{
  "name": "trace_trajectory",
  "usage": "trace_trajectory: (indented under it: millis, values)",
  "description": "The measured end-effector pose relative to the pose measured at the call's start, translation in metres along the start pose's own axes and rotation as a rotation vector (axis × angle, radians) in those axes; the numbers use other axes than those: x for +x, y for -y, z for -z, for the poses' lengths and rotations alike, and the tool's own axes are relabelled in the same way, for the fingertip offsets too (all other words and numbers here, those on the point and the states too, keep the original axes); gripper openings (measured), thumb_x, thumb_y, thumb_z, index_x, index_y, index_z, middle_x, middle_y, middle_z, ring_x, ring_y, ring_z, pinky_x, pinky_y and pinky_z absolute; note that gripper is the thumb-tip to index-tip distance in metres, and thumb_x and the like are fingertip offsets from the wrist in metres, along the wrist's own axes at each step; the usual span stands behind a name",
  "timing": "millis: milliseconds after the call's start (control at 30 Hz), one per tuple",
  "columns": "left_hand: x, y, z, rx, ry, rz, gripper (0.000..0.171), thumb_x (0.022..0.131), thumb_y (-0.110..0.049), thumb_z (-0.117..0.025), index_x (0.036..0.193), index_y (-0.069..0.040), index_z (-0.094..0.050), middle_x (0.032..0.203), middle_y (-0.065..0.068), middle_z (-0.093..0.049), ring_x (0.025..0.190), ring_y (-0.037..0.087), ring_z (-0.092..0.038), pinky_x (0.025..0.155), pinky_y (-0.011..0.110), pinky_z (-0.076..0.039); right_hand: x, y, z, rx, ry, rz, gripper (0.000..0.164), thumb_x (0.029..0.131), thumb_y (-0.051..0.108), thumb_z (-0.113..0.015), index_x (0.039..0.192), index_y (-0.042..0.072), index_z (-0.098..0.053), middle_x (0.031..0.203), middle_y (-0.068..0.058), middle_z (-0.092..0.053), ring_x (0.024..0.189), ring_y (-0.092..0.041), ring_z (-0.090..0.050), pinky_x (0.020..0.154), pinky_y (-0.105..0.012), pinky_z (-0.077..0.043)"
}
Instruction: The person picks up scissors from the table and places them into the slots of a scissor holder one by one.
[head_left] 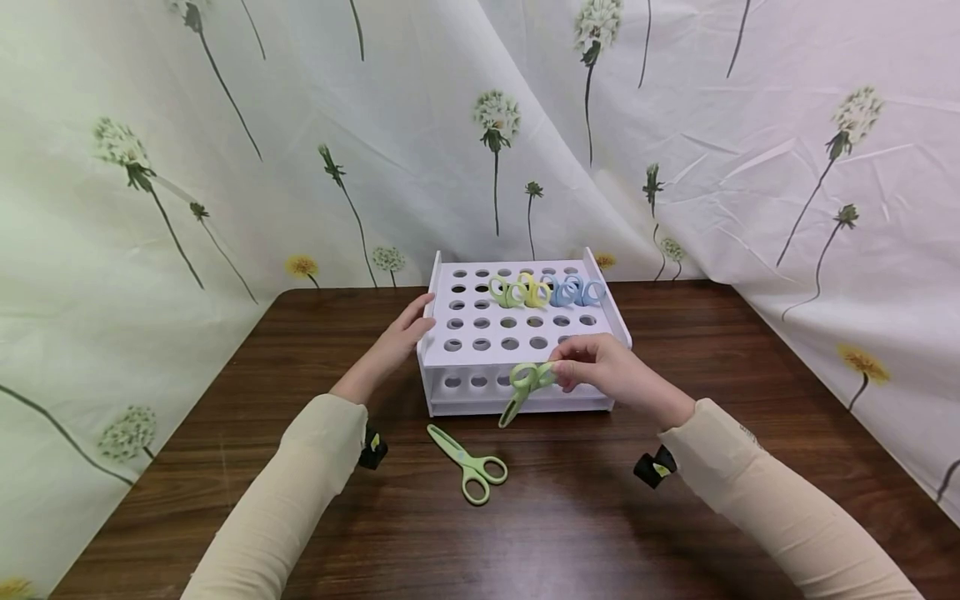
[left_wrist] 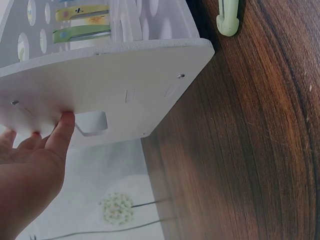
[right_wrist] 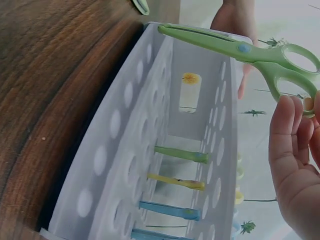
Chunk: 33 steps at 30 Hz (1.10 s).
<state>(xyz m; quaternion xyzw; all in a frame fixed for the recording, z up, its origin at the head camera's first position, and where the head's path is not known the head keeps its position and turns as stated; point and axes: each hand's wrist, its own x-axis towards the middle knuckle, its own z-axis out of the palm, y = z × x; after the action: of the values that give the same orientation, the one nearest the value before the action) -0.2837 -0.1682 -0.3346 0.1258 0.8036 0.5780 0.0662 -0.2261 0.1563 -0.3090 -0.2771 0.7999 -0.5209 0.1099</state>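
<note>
My right hand pinches a pair of green scissors by one handle ring, blades pointing down and left, in front of the white rack. In the right wrist view the fingers hold that ring of the green scissors. My left hand rests against the rack's left side panel, fingers extended; the left wrist view has its fingertips on the panel beside a cut-out slot. Green, yellow and blue scissors stand in the rack's holes, handles up. Another pair of green scissors lies on the table.
The rack has rows of round holes on two levels and raised side panels. It stands on a dark wooden table near the back edge. Behind hangs a white curtain printed with dandelions.
</note>
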Motion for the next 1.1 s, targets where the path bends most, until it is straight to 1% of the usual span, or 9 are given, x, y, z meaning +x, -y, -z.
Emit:
trace_trajectory:
  millis: [67, 167, 267, 333, 467, 567, 833, 933, 1100]
  values:
    - [0.000, 0.000, 0.000, 0.001, 0.000, -0.001, 0.053, 0.099, -0.027, -0.037, 0.148, -0.018, -0.018, 0.150, 0.014, -0.013, 0.127, 0.034, -0.029, 0.099, 0.051, -0.028, 0.001, 0.002, 0.001, 0.007, -0.010, 0.003, 0.017, 0.090, 0.015, -0.060, 0.093, -0.002, -0.063, 0.081, -0.011, -0.062, 0.073, -0.025, -0.060, 0.073, -0.042, -0.049]
    - [0.001, 0.001, 0.000, 0.001, 0.004, 0.006, 0.053, 0.099, -0.028, -0.037, 0.148, -0.019, -0.017, 0.151, 0.013, -0.012, 0.127, 0.034, -0.028, 0.099, 0.051, -0.027, 0.002, 0.003, 0.001, -0.008, -0.029, -0.001, 0.017, 0.090, 0.015, -0.060, 0.093, -0.001, -0.063, 0.078, -0.011, -0.062, 0.072, -0.024, -0.060, 0.068, -0.037, -0.049]
    - [0.002, 0.001, 0.001, -0.010, 0.014, 0.017, 0.053, 0.100, -0.026, -0.036, 0.148, -0.017, -0.016, 0.151, 0.014, -0.010, 0.129, 0.035, -0.026, 0.100, 0.052, -0.025, 0.004, 0.005, 0.002, -0.023, -0.049, -0.018, 0.016, 0.091, 0.016, -0.060, 0.093, 0.001, -0.063, 0.075, -0.010, -0.062, 0.071, -0.022, -0.059, 0.061, -0.030, -0.045]
    - [0.003, 0.002, 0.002, -0.017, 0.019, 0.021, 0.053, 0.100, -0.024, -0.036, 0.148, -0.016, -0.015, 0.151, 0.015, -0.009, 0.130, 0.036, -0.024, 0.101, 0.053, -0.023, 0.006, 0.006, 0.003, -0.020, -0.062, -0.030, 0.017, 0.091, 0.017, -0.060, 0.093, 0.001, -0.063, 0.074, -0.010, -0.062, 0.070, -0.021, -0.058, 0.058, -0.028, -0.043]
    - [0.003, 0.003, 0.002, -0.023, 0.023, 0.019, 0.054, 0.100, -0.024, -0.036, 0.148, -0.015, -0.015, 0.151, 0.016, -0.008, 0.130, 0.037, -0.022, 0.101, 0.053, -0.022, 0.008, 0.009, 0.004, 0.045, -0.077, -0.060, 0.019, 0.091, 0.015, -0.059, 0.097, -0.002, -0.061, 0.078, -0.012, -0.061, 0.072, -0.022, -0.060, 0.065, -0.032, -0.049]
    - [0.003, 0.004, 0.002, -0.013, 0.017, 0.012, 0.053, 0.100, -0.026, -0.036, 0.148, -0.017, -0.016, 0.151, 0.014, -0.009, 0.129, 0.035, -0.024, 0.101, 0.052, -0.024, 0.008, 0.012, 0.006, 0.078, -0.091, -0.072, 0.021, 0.091, 0.017, -0.059, 0.099, -0.003, -0.061, 0.080, -0.013, -0.060, 0.073, -0.022, -0.060, 0.070, -0.034, -0.050]
    - [0.001, 0.002, 0.000, 0.003, 0.002, -0.014, 0.052, 0.100, -0.024, -0.036, 0.148, -0.018, -0.017, 0.150, 0.015, -0.012, 0.127, 0.034, -0.028, 0.100, 0.050, -0.026, 0.010, 0.020, 0.010, 0.135, -0.145, -0.022, 0.020, 0.091, 0.014, -0.059, 0.099, -0.004, -0.060, 0.079, -0.013, -0.059, 0.070, -0.022, -0.060, 0.071, -0.038, -0.050]
    - [0.001, 0.002, 0.001, 0.004, 0.001, -0.014, 0.053, 0.100, -0.024, -0.036, 0.148, -0.017, -0.017, 0.150, 0.015, -0.012, 0.127, 0.034, -0.027, 0.100, 0.050, -0.025, 0.012, 0.023, 0.012, 0.154, -0.162, -0.016, 0.019, 0.091, 0.013, -0.059, 0.098, -0.005, -0.060, 0.078, -0.012, -0.059, 0.069, -0.020, -0.060, 0.072, -0.041, -0.050]
    - [0.001, 0.002, 0.000, 0.002, 0.003, -0.007, 0.053, 0.100, -0.024, -0.036, 0.148, -0.016, -0.016, 0.150, 0.016, -0.011, 0.128, 0.034, -0.027, 0.101, 0.050, -0.025, 0.016, 0.027, 0.016, 0.159, -0.181, -0.012, 0.021, 0.091, 0.015, -0.060, 0.098, -0.005, -0.060, 0.078, -0.011, -0.060, 0.069, -0.020, -0.060, 0.072, -0.040, -0.050]
